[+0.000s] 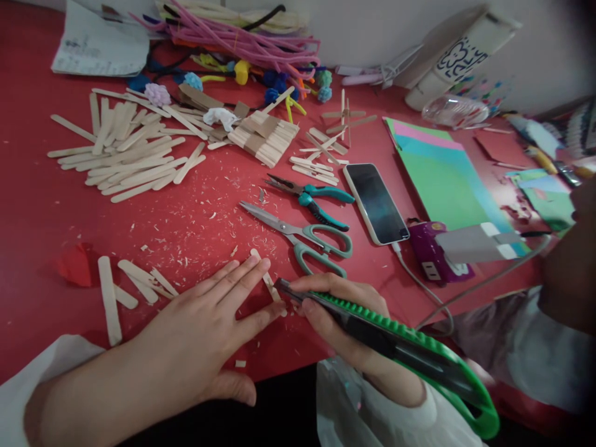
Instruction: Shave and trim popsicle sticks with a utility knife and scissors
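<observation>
My left hand (212, 313) lies flat near the table's front edge, its fingers stretched out. Its fingertips press a wooden craft stick (270, 287) against the table. My right hand (347, 320) is closed round a green and black utility knife (395, 338). The knife's tip end is at the stick, just right of my left fingertips; whether the blade touches the wood I cannot tell. Beyond my hands lie grey-green scissors (298, 233) and teal-handled pliers (311, 198). Wood shavings (186, 230) are scattered around.
A heap of craft sticks (125, 149) is at the back left, with pink pipe cleaners (251, 43) behind. To the right are a phone (377, 205) on a cable, coloured paper (447, 174) and a purple box (433, 251). Another person's sleeve (544, 347) is at far right.
</observation>
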`<state>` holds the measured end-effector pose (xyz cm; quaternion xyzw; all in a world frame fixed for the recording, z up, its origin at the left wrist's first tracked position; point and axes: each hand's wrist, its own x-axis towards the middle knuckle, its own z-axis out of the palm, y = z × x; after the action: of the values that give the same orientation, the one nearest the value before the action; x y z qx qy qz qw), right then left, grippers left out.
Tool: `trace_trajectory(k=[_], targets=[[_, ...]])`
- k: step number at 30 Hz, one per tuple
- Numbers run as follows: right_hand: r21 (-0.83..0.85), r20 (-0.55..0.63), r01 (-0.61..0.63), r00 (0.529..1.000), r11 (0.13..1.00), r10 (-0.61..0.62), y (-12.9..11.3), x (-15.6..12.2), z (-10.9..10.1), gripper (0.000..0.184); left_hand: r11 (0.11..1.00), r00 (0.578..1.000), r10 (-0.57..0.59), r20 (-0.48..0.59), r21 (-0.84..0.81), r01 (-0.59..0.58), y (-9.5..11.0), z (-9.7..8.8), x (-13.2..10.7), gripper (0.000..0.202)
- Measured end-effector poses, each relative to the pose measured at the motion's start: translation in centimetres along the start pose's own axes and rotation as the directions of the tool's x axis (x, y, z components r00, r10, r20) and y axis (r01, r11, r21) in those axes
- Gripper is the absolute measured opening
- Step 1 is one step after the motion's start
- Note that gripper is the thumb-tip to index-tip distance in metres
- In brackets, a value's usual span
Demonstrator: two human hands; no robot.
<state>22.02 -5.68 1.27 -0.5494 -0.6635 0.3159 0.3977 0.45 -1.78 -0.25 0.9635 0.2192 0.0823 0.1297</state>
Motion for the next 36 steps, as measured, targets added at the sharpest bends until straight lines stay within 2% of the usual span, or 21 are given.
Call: trace_trajectory(k=[10,14,19,23,26,30,33,36], targets=[[-0.09,-0.031,0.026,0.999,0.996,-0.029,-0.3,0.0,0.6,0.021,1.0,1.0,-0.017,-0.004,-0.006,0.017,0.2,0.2,0.0,0.113],[-0.137,0.008,0.001,1.0,0.991,0.0,-0.6,0.0,0.6,0.02,1.0,1.0,-0.001,0.007,0.0,0.001,0.2,0.1,0.1,0.118],[-0.104,-0.072,-0.119,0.991,0.988,0.112,-1.1,0.4,1.2,0.018,1.0,1.0,0.009,0.023,-0.017,-0.009,0.0,0.0,0.0,0.113],[0.021,-0.153,-0.254,0.955,0.967,0.254,-0.7,-0.1,1.8,0.014,1.0,1.0,0.0,0.004,-0.025,0.0,0.1,0.3,-0.1,0.116],[0.076,-0.116,-0.249,0.959,0.965,0.257,-0.4,-0.4,1.8,0.013,1.0,1.0,-0.009,-0.008,-0.006,0.009,0.2,0.4,-0.1,0.116],[0.017,-0.065,-0.093,0.993,0.996,0.094,-0.3,-0.3,1.1,0.018,1.0,1.0,-0.007,-0.004,0.005,0.007,0.2,0.2,0.0,0.115],[-0.023,0.085,-0.012,0.996,1.0,0.014,-0.1,0.2,-0.1,0.018,1.0,1.0,-0.012,0.009,-0.013,0.013,0.2,0.1,0.0,0.112],[-0.055,0.316,0.054,0.948,0.997,-0.034,0.0,0.9,-1.7,0.025,0.999,1.0,-0.026,0.017,-0.032,0.027,0.1,0.1,0.0,0.109]])
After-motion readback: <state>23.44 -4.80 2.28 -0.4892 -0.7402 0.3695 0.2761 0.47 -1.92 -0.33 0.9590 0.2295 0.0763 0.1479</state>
